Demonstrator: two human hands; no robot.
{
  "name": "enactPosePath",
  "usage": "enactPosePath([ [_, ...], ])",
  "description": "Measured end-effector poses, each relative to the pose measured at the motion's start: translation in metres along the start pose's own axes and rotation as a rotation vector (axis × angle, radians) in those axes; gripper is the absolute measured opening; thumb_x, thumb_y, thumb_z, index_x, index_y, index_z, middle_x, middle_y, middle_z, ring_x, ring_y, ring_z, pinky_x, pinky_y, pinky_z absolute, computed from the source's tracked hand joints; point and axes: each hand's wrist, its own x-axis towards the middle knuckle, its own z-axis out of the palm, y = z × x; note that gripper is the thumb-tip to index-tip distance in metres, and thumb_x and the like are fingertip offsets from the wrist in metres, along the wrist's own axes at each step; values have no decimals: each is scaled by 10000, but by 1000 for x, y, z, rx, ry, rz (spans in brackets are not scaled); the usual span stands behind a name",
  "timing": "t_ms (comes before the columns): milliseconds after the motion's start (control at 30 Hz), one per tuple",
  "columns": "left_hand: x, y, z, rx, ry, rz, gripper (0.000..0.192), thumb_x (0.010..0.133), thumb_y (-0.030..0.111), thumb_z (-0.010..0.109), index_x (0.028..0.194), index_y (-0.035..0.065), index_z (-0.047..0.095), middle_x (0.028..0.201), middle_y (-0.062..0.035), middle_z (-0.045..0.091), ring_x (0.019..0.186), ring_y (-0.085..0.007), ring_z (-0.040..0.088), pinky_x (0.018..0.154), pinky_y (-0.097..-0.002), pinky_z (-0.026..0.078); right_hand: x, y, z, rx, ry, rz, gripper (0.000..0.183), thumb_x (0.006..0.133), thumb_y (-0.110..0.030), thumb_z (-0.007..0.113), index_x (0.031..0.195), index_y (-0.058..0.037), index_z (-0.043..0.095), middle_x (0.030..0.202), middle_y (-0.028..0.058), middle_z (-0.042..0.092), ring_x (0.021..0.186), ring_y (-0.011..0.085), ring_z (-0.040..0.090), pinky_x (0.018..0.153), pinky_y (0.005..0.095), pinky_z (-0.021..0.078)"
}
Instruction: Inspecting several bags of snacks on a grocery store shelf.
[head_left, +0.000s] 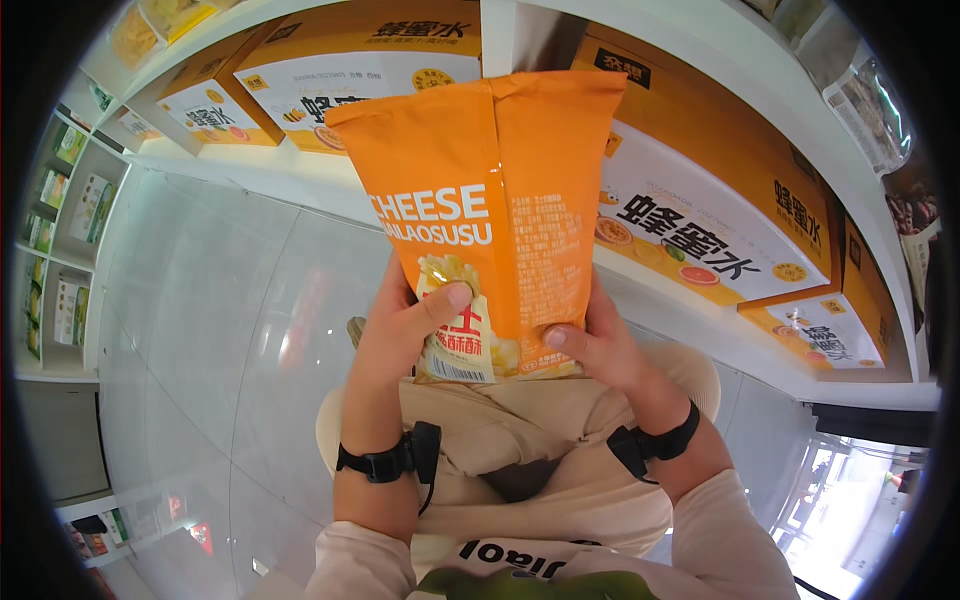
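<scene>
An orange snack bag (450, 157) is held upright in front of me, its seamed back with printed text and a barcode turned to my face. My left hand (409, 322) grips its lower left side, the thumb lying across the printed picture. At the lower right, my right hand (604, 341) holds the other edge with its thumb on the front. The fingers of both hands are hidden behind the bag. Its bottom edge is just above my bent knees in beige trousers (510, 427). The top seam looks closed.
Behind the bag, a white shelf (315, 176) carries orange-and-white drink cartons (690, 225). Clear-packed goods (870, 112) sit on the upper shelf at right. Across the grey tiled floor (187, 300), a shelving unit (71, 262) with boxes stands at left. Black straps (382, 465) circle both forearms.
</scene>
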Motion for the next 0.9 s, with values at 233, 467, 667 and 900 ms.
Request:
enactPosePath([
  [233,2,0,2,-2,-17,-25,608,852,149,679,1356,24,363,1251,-102,551,1105,-181,565,923,-317,475,-1,1,2,45,8,-13,870,844,-284,704,1465,-9,160,1427,122,358,1335,209,309,1113,349,228],
  [467,2,-2,1,-1,-39,-34,614,859,159,680,1360,16,354,1256,-103,548,1101,-179,565,921,-317,475,-2,2,4,73,-3,28,863,858,-270,697,1471,-16,145,1420,114,371,1317,191,326,1100,346,254],
  [667,2,-2,0,13,-22,-45,614,861,157,680,1363,16,356,1257,-104,548,1098,-178,565,916,-310,475,-3,6,3,88,-21,41,858,870,-256,687,1481,-37,126,1424,106,368,1313,182,325,1097,343,256],
  [900,3,-2,-1,11,-21,-50,636,858,161,687,1377,20,347,1259,-102,547,1100,-177,565,916,-312,475,-2,4,2,77,-31,51,868,875,-252,683,1486,-33,107,1433,99,358,1319,178,319,1101,343,254],
])
